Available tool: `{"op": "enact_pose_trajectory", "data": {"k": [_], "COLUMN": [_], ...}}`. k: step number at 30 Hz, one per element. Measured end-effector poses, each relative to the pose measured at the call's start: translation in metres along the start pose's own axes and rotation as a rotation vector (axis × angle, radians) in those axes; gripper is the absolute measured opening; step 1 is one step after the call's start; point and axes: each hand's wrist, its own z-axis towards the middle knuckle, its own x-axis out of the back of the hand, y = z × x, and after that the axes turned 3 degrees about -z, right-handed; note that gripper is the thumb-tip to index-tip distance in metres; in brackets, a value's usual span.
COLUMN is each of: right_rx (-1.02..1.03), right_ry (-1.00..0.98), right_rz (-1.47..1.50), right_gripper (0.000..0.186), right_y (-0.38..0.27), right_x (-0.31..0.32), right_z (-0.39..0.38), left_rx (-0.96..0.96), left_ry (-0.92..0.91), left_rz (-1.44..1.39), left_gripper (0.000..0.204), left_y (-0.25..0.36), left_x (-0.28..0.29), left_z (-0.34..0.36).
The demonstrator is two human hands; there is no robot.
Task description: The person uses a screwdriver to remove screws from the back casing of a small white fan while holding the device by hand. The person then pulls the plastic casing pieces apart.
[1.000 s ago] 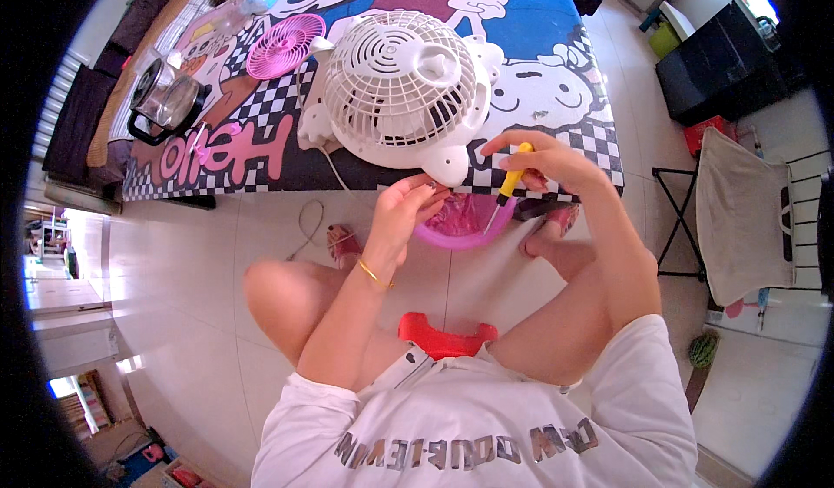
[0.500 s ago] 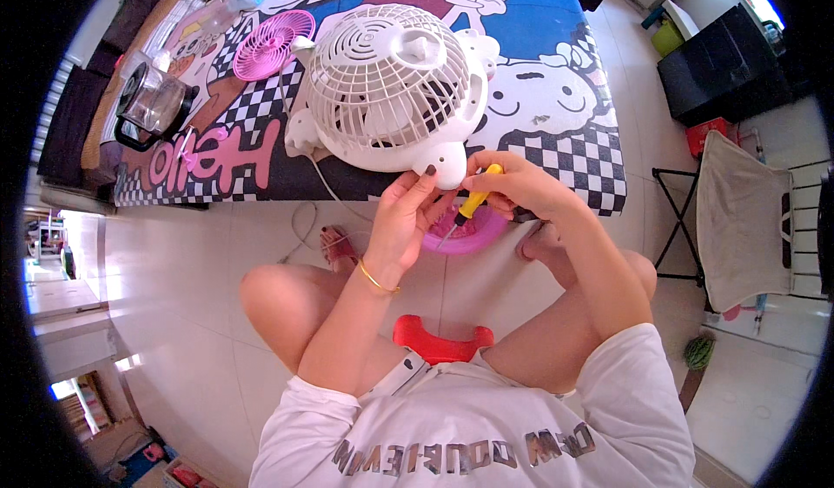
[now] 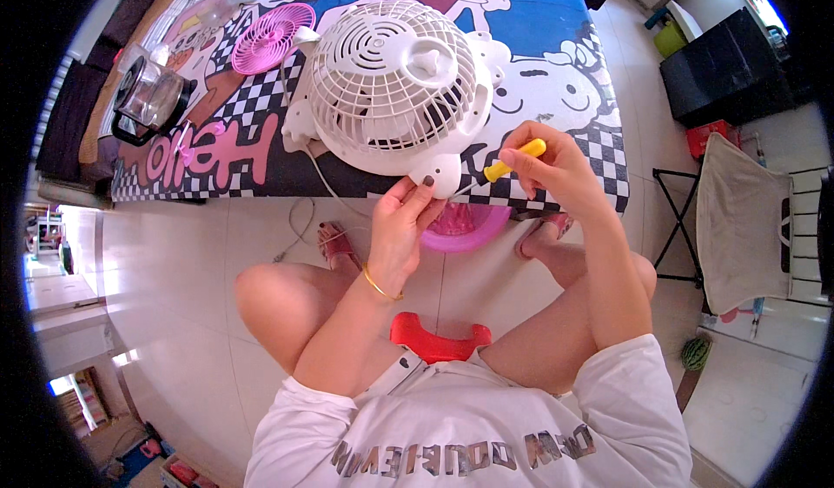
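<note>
A white fan housing [image 3: 391,80] with a domed grille lies on the patterned tablecloth, one rounded foot jutting past the table's near edge. My left hand [image 3: 404,223] pinches that foot, thumb on top and fingers beneath. In my right hand [image 3: 556,167] is a screwdriver [image 3: 514,160] with a yellow handle, held slantwise to the right of the foot. Its thin shaft points down-left, the tip close to the foot's underside; whether it touches cannot be seen. A small dark hole shows on top of the foot.
A pink round grille [image 3: 274,38] and a glass jug [image 3: 154,102] with a dark handle lie left of the fan. Below the table edge sits a pink basin [image 3: 469,232]. A pale power cord [image 3: 326,180] trails to the floor. A folding chair [image 3: 743,223] stands right.
My right hand has moved right, away from the foot, and the screwdriver has swung from pointing steeply down to lying flatter, its tip toward the foot. My left hand stays on the foot.
</note>
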Motion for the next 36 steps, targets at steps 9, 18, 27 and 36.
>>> {"op": "enact_pose_trajectory", "data": {"k": [9,18,27,36], "right_rx": [0.109,0.170,0.392,0.727], "right_ry": [0.132,0.256,0.180,0.217], "right_rz": [0.021,-0.159,-0.830,-0.855], "right_gripper": [0.022,0.025,0.033,0.028], "right_y": [0.000,0.004,0.000,-0.029], "right_x": [0.003,0.014,-0.015,-0.013], "right_z": [0.001,0.010,0.018,0.031], "left_rx": [-0.023,-0.055,-0.162,-0.351], "left_ry": [0.031,0.037,0.063,-0.006], "left_rz": [0.027,0.009,0.005,0.011], "left_gripper": [0.025,0.022,0.029,0.018], "left_y": [0.001,0.017,0.026,0.052], "left_x": [0.006,0.003,-0.001,-0.006], "left_z": [-0.003,-0.019,-0.028,-0.048]}}
